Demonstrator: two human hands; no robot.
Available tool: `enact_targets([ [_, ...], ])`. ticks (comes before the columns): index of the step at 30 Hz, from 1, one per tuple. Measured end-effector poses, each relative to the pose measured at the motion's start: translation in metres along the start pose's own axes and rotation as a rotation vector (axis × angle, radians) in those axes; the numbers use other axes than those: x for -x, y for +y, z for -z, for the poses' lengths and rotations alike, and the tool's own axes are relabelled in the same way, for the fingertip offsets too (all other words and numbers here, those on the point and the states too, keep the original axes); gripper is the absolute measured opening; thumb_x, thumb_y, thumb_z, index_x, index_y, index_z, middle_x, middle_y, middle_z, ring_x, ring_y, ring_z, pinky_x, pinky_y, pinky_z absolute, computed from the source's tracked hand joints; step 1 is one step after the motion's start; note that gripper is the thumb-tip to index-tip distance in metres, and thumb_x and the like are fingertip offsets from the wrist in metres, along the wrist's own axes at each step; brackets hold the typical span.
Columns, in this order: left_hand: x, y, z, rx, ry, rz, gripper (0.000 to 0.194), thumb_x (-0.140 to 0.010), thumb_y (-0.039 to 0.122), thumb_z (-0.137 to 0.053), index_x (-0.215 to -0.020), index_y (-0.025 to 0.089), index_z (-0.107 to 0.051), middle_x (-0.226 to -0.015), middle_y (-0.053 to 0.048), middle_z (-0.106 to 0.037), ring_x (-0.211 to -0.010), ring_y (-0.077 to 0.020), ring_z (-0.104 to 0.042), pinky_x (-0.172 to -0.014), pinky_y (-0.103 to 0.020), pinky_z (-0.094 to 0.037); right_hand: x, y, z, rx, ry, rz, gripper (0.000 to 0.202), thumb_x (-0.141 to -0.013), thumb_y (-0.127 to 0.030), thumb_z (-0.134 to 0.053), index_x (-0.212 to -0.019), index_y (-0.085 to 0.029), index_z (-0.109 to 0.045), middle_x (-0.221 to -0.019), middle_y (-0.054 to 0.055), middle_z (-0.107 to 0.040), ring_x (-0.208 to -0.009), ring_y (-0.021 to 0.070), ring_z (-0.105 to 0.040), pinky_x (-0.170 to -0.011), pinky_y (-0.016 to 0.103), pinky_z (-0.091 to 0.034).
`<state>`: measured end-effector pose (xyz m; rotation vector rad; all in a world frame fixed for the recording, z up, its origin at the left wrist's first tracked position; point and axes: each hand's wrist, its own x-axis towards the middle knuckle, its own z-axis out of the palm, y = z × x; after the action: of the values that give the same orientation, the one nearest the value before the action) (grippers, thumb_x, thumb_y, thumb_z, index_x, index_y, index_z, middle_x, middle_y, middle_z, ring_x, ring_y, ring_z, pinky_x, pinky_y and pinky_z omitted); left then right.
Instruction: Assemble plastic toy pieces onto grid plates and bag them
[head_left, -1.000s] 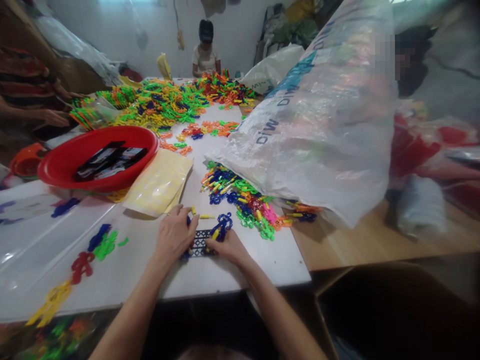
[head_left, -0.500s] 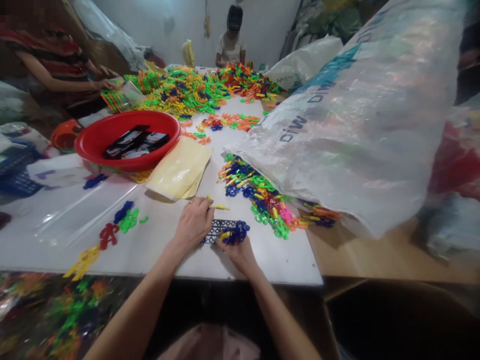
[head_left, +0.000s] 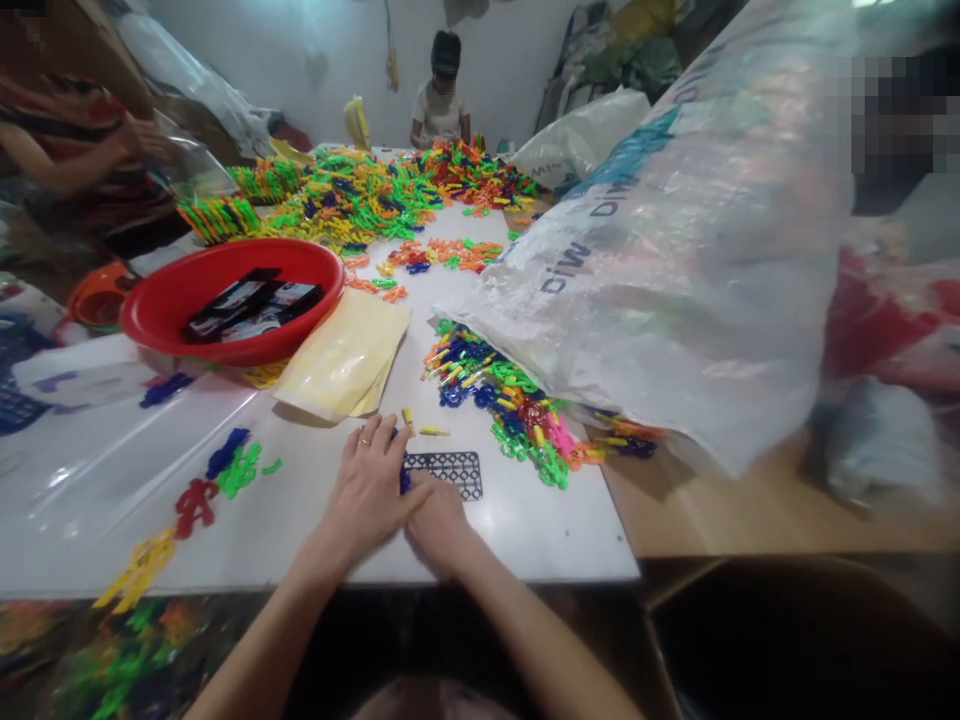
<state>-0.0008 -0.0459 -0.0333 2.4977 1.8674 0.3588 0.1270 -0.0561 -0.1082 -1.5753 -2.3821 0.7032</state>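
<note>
My left hand (head_left: 369,482) lies palm down near the table's front edge, its fingers over a dark blue plastic piece (head_left: 406,481) that shows only in part. Touching it from the right is my right hand (head_left: 437,520), its fingers bent in under the left hand; their tips are hidden. A black perforated plate (head_left: 465,474) rests flat on the white table, partly covered by my hands. Two small yellow sticks, one upright-looking (head_left: 407,420) and one lying sideways (head_left: 435,431), are just beyond my fingers.
A mixed pile of coloured pieces (head_left: 517,400) spills from a large white plastic bag (head_left: 675,260) on the right. Left stand a red basin (head_left: 150,325) with dark packets and a yellow sheet stack (head_left: 345,355). Two people sit beyond, by a big colourful heap (head_left: 360,195).
My right hand has moved left with the blue piece and now meets my left hand. More of the black plate shows. A yellow stick has left my left fingers. The camera view has shifted slightly.
</note>
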Motion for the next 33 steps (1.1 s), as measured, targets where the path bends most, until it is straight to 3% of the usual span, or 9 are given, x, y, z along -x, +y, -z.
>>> enact_targets([
  [4,0.005,-0.001,-0.005,-0.065,0.032,-0.028,0.046,-0.088,0.035,-0.047,-0.128,0.012,-0.052,-0.137,-0.017,-0.048,-0.130,-0.0325,-0.039,-0.108,-0.048,-0.032,-0.010,0.017,0.026,-0.199,-0.065,0.155,0.013,-0.086,-0.020,-0.051,-0.091,-0.019,-0.063,-0.082,0.001,-0.067,-0.074,0.0159,-0.059,-0.067,0.024,-0.041],
  [6,0.005,0.000,-0.007,-0.085,0.038,-0.062,0.046,-0.088,0.034,-0.047,-0.128,0.012,-0.052,-0.138,-0.017,-0.048,-0.130,-0.0330,-0.039,-0.108,-0.048,-0.033,-0.022,0.029,0.040,-0.204,-0.006,0.192,0.014,-0.086,-0.020,-0.053,-0.096,-0.019,-0.063,-0.088,0.002,-0.066,-0.079,0.0155,-0.058,-0.071,0.024,-0.041],
  [10,0.008,-0.001,-0.006,-0.095,0.052,-0.061,0.045,-0.087,0.034,-0.049,-0.127,0.012,-0.054,-0.136,-0.017,-0.049,-0.129,-0.0330,-0.041,-0.108,-0.048,-0.034,-0.057,0.044,0.050,0.013,0.144,0.057,0.016,-0.088,-0.015,-0.049,-0.100,-0.016,-0.059,-0.104,0.011,-0.060,-0.097,0.0197,-0.054,-0.082,0.029,-0.042],
  [13,0.009,-0.002,0.003,-0.042,0.086,-0.086,0.048,-0.084,0.040,-0.055,-0.126,0.016,-0.054,-0.138,-0.016,-0.048,-0.128,-0.0335,-0.042,-0.106,-0.052,-0.035,-0.062,0.046,0.047,-0.164,0.170,0.039,0.008,-0.087,-0.018,-0.052,-0.090,-0.016,-0.059,-0.091,0.007,-0.062,-0.087,0.0185,-0.055,-0.077,0.029,-0.044],
  [18,-0.003,0.006,0.025,0.164,0.318,-0.042,0.036,-0.088,0.035,-0.051,-0.118,0.016,-0.056,-0.130,-0.016,-0.053,-0.123,-0.0287,-0.048,-0.104,-0.050,-0.038,-0.025,0.033,0.067,-0.804,0.315,0.143,0.011,-0.084,-0.024,-0.057,-0.094,-0.018,-0.059,-0.083,0.000,-0.062,-0.074,0.0126,-0.057,-0.070,0.024,-0.047],
  [21,-0.013,0.023,0.033,0.384,0.222,-0.019,0.029,-0.088,0.035,-0.050,-0.111,0.019,-0.060,-0.112,-0.010,-0.065,-0.106,-0.0241,-0.060,-0.091,-0.041,-0.049,-0.006,0.017,0.083,-0.906,0.464,0.259,0.020,-0.081,-0.018,-0.057,-0.101,-0.020,-0.057,-0.087,0.000,-0.062,-0.078,0.0126,-0.058,-0.073,0.025,-0.048],
  [25,-0.008,0.043,0.034,0.656,0.091,0.117,0.022,-0.089,0.033,-0.047,-0.101,0.020,-0.061,-0.095,-0.005,-0.071,-0.086,-0.0181,-0.067,-0.078,-0.030,-0.054,0.012,0.006,0.087,-0.745,0.641,0.348,0.037,-0.082,-0.013,-0.054,-0.118,-0.022,-0.050,-0.090,0.001,-0.062,-0.078,0.0125,-0.059,-0.072,0.024,-0.050],
  [28,0.010,0.050,0.029,0.724,0.079,0.145,0.021,-0.088,0.033,-0.046,-0.096,0.021,-0.061,-0.093,-0.004,-0.072,-0.083,-0.0163,-0.068,-0.075,-0.026,-0.054,0.031,0.004,0.080,-0.606,0.650,0.443,0.031,-0.086,-0.012,-0.050,-0.114,-0.024,-0.051,-0.092,0.002,-0.064,-0.078,0.0126,-0.061,-0.070,0.023,-0.050],
  [33,0.044,0.060,0.011,0.714,0.018,0.158,0.020,-0.087,0.032,-0.047,-0.094,0.021,-0.063,-0.084,-0.003,-0.072,-0.076,-0.0151,-0.068,-0.070,-0.023,-0.053,0.068,0.009,0.073,-0.391,0.581,0.428,0.014,-0.093,-0.023,-0.048,-0.106,-0.022,-0.053,-0.083,0.002,-0.065,-0.072,0.0139,-0.061,-0.064,0.022,-0.048],
])
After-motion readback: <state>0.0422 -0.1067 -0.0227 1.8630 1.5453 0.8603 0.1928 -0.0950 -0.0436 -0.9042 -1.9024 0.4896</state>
